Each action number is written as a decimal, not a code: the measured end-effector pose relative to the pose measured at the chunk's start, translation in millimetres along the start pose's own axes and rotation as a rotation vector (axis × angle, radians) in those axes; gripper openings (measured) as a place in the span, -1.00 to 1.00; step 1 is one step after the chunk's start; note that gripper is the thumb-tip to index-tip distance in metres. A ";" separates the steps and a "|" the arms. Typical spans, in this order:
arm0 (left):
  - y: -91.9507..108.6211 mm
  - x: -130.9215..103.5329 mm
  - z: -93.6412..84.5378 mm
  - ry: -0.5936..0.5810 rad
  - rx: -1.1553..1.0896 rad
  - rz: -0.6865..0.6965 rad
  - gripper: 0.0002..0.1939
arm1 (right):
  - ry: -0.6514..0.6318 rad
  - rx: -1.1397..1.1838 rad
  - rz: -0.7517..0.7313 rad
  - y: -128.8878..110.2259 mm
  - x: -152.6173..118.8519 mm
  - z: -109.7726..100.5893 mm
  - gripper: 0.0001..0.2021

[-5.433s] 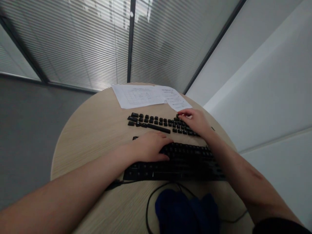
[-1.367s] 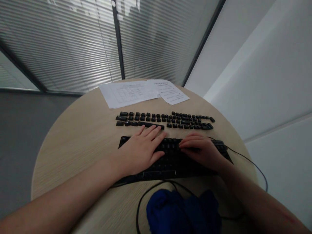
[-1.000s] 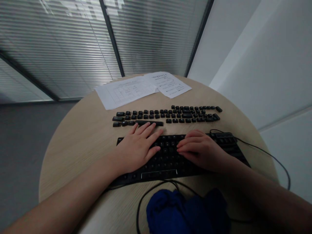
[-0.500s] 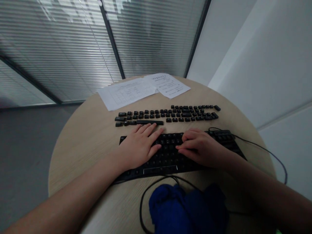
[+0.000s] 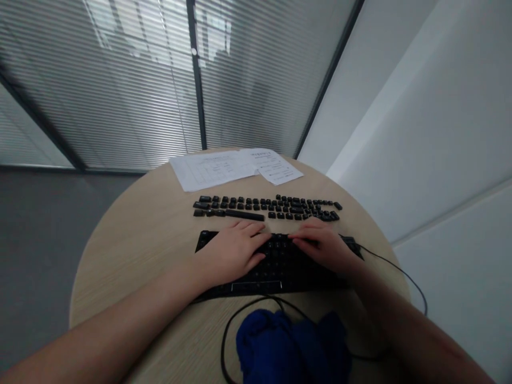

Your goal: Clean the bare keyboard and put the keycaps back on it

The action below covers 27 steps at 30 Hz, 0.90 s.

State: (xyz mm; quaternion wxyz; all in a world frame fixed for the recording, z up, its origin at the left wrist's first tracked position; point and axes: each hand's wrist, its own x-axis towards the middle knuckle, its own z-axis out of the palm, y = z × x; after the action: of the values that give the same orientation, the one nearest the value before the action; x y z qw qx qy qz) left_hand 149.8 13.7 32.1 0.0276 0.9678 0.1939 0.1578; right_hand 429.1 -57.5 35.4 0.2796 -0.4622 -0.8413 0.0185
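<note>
A black keyboard (image 5: 276, 272) lies on the round wooden table, its upper rows partly covered by my hands. My left hand (image 5: 230, 250) rests flat across its left part, fingers stretched out and thumb apart. Over the right part, my right hand (image 5: 320, 242) has its fingertips drawn together at the keyboard's far rows; whatever is between them is too small to make out. Beyond the keyboard, loose black keycaps (image 5: 256, 207) are laid out in rows. A long space bar keycap (image 5: 245, 215) lies in the nearest row, just past my left fingertips.
Printed paper sheets (image 5: 216, 168) lie at the table's (image 5: 132, 234) far side. A black cable (image 5: 400, 269) runs off to the right, and another cable (image 5: 226, 330) loops near a bundled blue cloth (image 5: 276, 346) at the front. Window blinds (image 5: 132, 101) and a white wall stand behind.
The view has tilted and shifted, so table and keyboard sit differently in it. My right hand has moved to the keyboard's farther rows. My left hand stays spread on the keyboard.
</note>
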 end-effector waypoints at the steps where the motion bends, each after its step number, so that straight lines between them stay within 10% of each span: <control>1: 1.3 0.5 -1.0 0.010 -0.013 0.012 -0.65 | 0.025 -0.027 0.021 6.5 3.7 -2.9 -0.84; 16: 3.8 0.1 -7.1 -0.028 -0.052 0.043 -0.91 | -0.130 -0.203 0.428 107.8 115.6 14.2 -0.84; 27: 5.7 1.0 0.0 -0.046 -0.028 0.089 -0.92 | -0.223 -0.158 0.427 119.5 131.5 26.8 -0.90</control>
State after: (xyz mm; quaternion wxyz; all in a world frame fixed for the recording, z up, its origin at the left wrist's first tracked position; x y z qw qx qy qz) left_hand 152.8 8.9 33.1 0.0385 0.9784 0.1480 0.1393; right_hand 453.0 120.6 37.9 0.1376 -0.6450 -0.7491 0.0622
